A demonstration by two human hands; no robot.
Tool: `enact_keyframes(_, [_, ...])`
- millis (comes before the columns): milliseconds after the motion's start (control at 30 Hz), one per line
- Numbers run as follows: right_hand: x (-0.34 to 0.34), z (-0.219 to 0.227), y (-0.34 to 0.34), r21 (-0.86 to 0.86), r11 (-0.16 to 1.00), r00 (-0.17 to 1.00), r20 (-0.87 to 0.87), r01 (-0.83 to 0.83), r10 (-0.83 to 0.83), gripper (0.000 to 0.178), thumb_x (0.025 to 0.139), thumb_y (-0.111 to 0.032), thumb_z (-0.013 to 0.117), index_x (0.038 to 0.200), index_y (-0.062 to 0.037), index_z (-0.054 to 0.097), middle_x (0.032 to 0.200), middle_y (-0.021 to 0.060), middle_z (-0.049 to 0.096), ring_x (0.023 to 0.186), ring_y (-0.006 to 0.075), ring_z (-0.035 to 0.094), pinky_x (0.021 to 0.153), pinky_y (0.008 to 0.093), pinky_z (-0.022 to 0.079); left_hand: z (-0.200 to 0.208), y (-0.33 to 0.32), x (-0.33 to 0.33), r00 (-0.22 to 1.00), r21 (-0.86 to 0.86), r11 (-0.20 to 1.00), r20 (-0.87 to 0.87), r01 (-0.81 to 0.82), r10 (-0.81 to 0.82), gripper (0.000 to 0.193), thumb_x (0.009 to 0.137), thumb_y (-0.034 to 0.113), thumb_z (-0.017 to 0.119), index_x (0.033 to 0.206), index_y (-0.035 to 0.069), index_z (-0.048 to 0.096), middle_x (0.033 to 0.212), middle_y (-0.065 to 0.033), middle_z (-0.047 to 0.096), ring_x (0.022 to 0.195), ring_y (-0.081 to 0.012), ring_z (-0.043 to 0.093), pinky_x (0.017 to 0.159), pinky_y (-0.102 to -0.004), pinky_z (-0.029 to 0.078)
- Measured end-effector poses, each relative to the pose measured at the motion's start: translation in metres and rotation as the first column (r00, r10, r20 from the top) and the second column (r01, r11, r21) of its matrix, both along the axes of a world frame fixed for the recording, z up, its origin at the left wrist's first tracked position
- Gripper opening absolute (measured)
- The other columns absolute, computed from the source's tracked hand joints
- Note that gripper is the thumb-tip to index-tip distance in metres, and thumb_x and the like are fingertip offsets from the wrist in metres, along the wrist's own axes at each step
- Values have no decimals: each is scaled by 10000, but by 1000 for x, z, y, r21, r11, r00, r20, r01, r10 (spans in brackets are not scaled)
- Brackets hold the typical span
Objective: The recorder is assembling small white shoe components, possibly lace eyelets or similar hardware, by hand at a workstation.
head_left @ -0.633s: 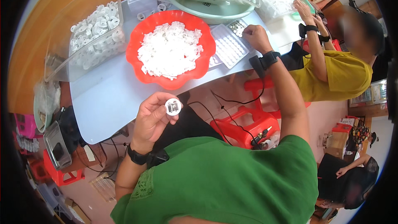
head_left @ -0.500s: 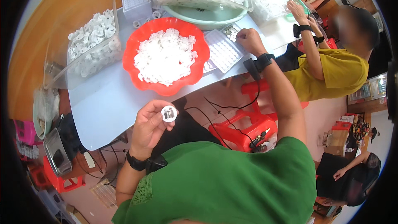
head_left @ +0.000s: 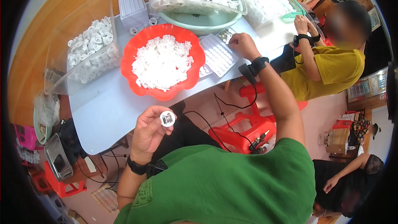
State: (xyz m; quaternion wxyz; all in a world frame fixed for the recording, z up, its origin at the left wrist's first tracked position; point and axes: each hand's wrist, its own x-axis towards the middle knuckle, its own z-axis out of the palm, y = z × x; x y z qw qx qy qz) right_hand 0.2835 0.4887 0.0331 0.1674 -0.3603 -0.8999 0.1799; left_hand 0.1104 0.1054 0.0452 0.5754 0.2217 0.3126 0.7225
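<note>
My left hand (head_left: 148,135) pinches a small round white plastic housing (head_left: 168,118) between thumb and fingers, in front of the table edge. Its open face, with metal pieces inside, is turned up. My right hand (head_left: 245,45) reaches over the far right part of the table, fingers bent together at a small tray of silvery round discs (head_left: 225,34). Whatever its fingertips grip is hidden. Just left of that hand lies a white tray with rows of round pockets (head_left: 219,56). Beside it stands a red scalloped bowl (head_left: 129,79) heaped with small white plastic pieces.
A clear bin (head_left: 114,54) of white round parts is at the left; another bin (head_left: 195,2) rests over a pale green basin (head_left: 195,25). Stacked white trays (head_left: 133,10) stand behind. A co-worker in a yellow shirt (head_left: 331,68) sits right. Red stools (head_left: 242,130) and cables are below.
My right hand has shifted slightly left and closer in over the disc tray. My left hand still holds the housing, nearly in place. The co-worker's hands have come together.
</note>
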Motion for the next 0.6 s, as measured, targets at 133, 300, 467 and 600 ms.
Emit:
enact_keyframes(133, [-6, -4, -1, 32, 999, 1000, 4, -8, 8, 128, 681, -84, 672, 780, -3, 676, 702, 132, 661, 653, 221, 637, 623, 317, 491, 0, -3, 3, 999, -23, 999, -10, -36, 35, 380, 885, 256, 630, 1084, -52, 528, 980, -180, 597, 741, -147, 597, 624, -237, 500])
enact_keyframes(300, [3, -4, 5, -18, 999, 998, -45, -33, 32, 114, 664, -95, 648, 709, 9, 643, 672, 178, 627, 648, 286, 629, 616, 354, 481, 1, -2, 2, 999, -36, 999, 30, -10, 11, 338, 903, 208, 593, 1117, -45, 525, 1001, -186, 603, 756, -151, 603, 638, -239, 505])
enact_keyframes(467, [18, 20, -7, -163, 987, 970, -241, -2, -38, 81, 760, -45, 636, 758, 33, 612, 621, 83, 591, 560, 136, 553, 527, 293, 452, -2, -4, 3, 994, 18, 999, 102, 40, -41, 329, 912, 200, 580, 1138, -33, 528, 1018, -180, 611, 756, -152, 597, 641, -241, 492])
enact_keyframes(600, [23, 70, -87, -107, 985, 902, -424, -137, 80, 30, 815, -3, 601, 804, 22, 589, 666, 20, 569, 543, 64, 506, 489, 218, 427, -3, -7, 3, 989, 70, 996, 132, 61, -70, 278, 942, 149, 528, 1159, -25, 539, 1010, -123, 622, 799, -121, 606, 696, -245, 512])
